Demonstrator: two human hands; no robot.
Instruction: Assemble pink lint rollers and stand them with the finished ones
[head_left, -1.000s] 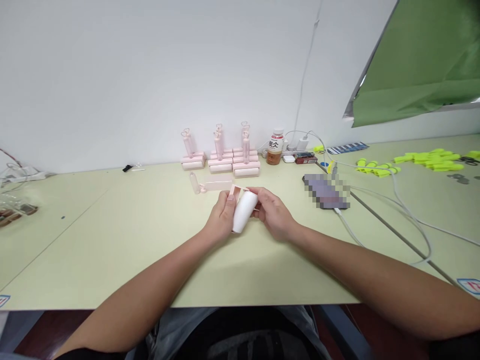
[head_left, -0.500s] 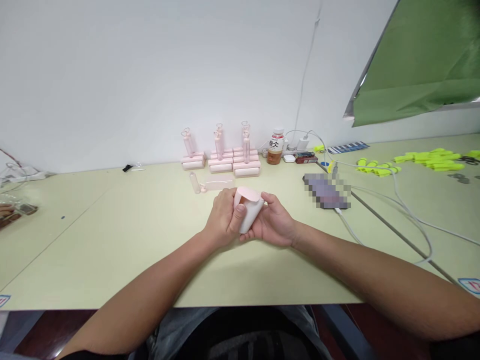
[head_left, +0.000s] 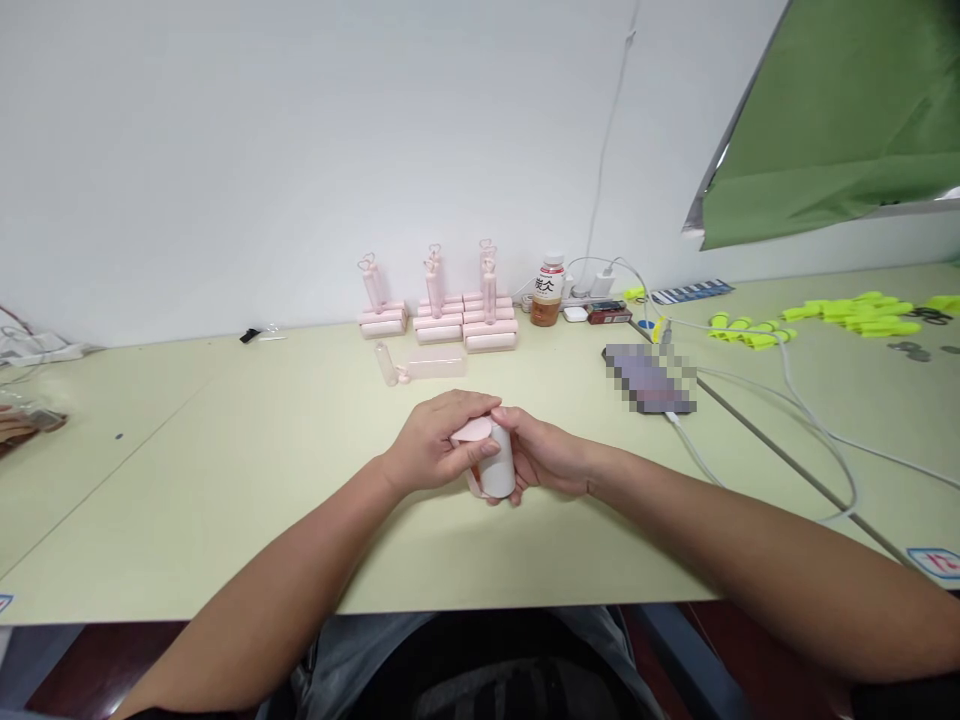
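Both hands hold a white roll with a pale pink case just above the middle of the pale green table, well in front of the wearer's lap. The left hand is wrapped over the top and side of the case, its thumb stretched across onto the front of the white roll and its fingers reaching over toward the other hand. The right hand cups the roll from the opposite side, thumb at the upper end and fingers curled beneath (how firmly either one presses, I cannot tell). The roll stands at a slight tilt, the hands nearly meeting at its top. Just beyond them on the table lie a small clear tube, a little pink piece and a see-through pink cover. Farther back, near the wall, pink rollers lie stacked in rows, with slim tubes topped by heart-shaped loops standing upright on them. Beside these is a brown bottle with a white cap. To the right lie a phone, its screen blurred, with a white cable running from it, and bright yellow strips.
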